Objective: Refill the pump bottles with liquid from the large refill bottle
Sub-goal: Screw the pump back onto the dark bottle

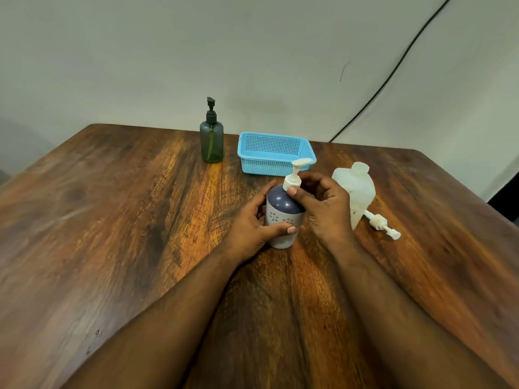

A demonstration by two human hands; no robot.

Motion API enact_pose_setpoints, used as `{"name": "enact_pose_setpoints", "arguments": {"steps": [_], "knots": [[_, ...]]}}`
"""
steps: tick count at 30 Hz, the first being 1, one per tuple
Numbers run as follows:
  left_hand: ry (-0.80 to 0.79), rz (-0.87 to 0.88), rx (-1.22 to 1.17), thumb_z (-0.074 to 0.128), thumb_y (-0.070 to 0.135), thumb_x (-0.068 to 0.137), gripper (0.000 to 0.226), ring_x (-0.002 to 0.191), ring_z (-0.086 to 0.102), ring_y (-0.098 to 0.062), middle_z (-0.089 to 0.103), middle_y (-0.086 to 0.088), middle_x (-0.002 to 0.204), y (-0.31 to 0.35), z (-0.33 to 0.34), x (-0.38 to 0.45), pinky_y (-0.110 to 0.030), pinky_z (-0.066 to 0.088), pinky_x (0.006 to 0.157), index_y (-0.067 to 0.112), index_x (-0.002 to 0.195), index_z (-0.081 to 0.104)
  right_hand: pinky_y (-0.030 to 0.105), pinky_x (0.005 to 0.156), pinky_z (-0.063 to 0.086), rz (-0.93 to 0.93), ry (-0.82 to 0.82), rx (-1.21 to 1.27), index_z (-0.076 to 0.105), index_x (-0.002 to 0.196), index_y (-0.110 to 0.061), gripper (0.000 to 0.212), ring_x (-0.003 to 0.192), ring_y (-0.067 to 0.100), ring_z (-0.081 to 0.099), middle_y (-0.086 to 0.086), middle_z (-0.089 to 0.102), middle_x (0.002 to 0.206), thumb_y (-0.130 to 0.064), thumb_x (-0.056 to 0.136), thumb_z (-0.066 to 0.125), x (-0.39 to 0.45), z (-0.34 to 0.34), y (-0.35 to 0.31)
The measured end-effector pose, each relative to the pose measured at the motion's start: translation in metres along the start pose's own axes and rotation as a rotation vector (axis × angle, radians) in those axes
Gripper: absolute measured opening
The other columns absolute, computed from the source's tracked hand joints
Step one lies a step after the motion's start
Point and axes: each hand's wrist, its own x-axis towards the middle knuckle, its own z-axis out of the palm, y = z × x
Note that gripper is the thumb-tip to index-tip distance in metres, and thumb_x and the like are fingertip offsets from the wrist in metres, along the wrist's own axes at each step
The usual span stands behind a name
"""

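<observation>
Pump bottles are what you are working on, and the one in your hands is a round purple-and-white plastic bottle (282, 214) with a flower pattern and a white pump head (295, 172), standing upright on the brown wooden table (126, 220) near its middle. Your left hand (252, 223) wraps the body, thumb across the front and fingers behind it. Your right hand (323, 203) curls round the white collar under the pump, thumb pressed to its near side; whether the collar is loose you cannot tell from here. Just right of that hand stands the large translucent white refill bottle (358, 189), and a loose white pump (382, 224) lies on the table beside it. Farther back stand a green translucent pump bottle (212, 141) with a black pump and a light blue perforated plastic basket (273, 154).
</observation>
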Motion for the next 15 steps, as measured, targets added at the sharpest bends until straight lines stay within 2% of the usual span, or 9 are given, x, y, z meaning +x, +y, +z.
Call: {"name": "enact_pose_setpoints", "arguments": {"steps": [2,4,8,10,11,13,15], "knots": [[-0.004,-0.029,0.002,0.088,0.009,0.070,0.099,0.125,0.060,-0.008,0.063,0.009,0.137,0.001,0.000,-0.001,-0.028,0.052,0.100,0.028,0.152,0.036,0.018,0.071,0.055,0.009,0.063,0.006,0.064,0.103,-0.033,0.041,0.094,0.006,0.069,-0.006,0.072,0.098,-0.010,0.074,0.081,-0.002,0.006,0.001],[0.004,-0.028,0.019,0.086,0.000,0.072,0.087,0.120,0.063,-0.005,0.068,0.014,0.127,0.001,-0.001,-0.001,-0.020,0.053,0.092,0.026,0.145,0.045,0.020,0.075,0.055,0.010,0.031,-0.003,0.061,0.108,-0.037,0.047,0.099,0.005,0.067,-0.006,0.070,0.104,-0.012,0.074,0.082,-0.004,0.006,0.003],[0.026,-0.023,0.024,0.084,-0.008,0.070,0.079,0.114,0.067,-0.007,0.071,0.009,0.120,0.004,0.001,0.000,-0.020,0.053,0.088,0.022,0.136,0.053,0.021,0.086,0.053,0.040,-0.089,0.067,0.064,0.117,-0.034,0.032,0.113,0.008,0.063,-0.002,0.065,0.125,-0.016,0.090,0.065,-0.006,0.000,0.006],[0.033,-0.018,0.020,0.083,-0.010,0.070,0.078,0.111,0.067,-0.005,0.070,0.006,0.119,0.004,0.002,0.000,-0.018,0.053,0.087,0.020,0.136,0.052,0.028,0.096,0.051,0.006,-0.027,-0.055,0.065,0.121,-0.024,0.030,0.117,0.008,0.059,-0.002,0.062,0.129,-0.017,0.092,0.063,-0.007,0.002,0.007],[0.033,-0.015,0.019,0.083,-0.010,0.070,0.078,0.111,0.067,-0.005,0.069,0.005,0.120,0.005,0.002,-0.001,-0.018,0.053,0.087,0.020,0.136,0.052,0.033,0.097,0.052,-0.009,0.033,-0.094,0.066,0.117,-0.024,0.028,0.116,0.009,0.060,-0.003,0.064,0.124,-0.017,0.090,0.067,-0.009,0.004,0.009],[0.031,-0.010,0.022,0.083,-0.009,0.070,0.078,0.113,0.066,-0.005,0.067,0.004,0.124,0.005,0.003,-0.002,-0.018,0.052,0.088,0.022,0.135,0.051,0.040,0.093,0.055,-0.014,0.169,-0.025,0.062,0.098,-0.031,0.030,0.108,0.011,0.065,-0.006,0.067,0.111,-0.012,0.081,0.077,-0.014,0.012,0.009],[0.033,-0.006,0.027,0.083,-0.008,0.071,0.078,0.114,0.065,-0.005,0.067,0.005,0.124,0.005,0.003,-0.002,-0.017,0.052,0.089,0.022,0.135,0.051,0.038,0.094,0.054,-0.009,0.191,0.030,0.055,0.099,-0.033,0.044,0.110,0.010,0.064,-0.007,0.065,0.113,-0.008,0.074,0.081,-0.015,0.015,0.011]]}}
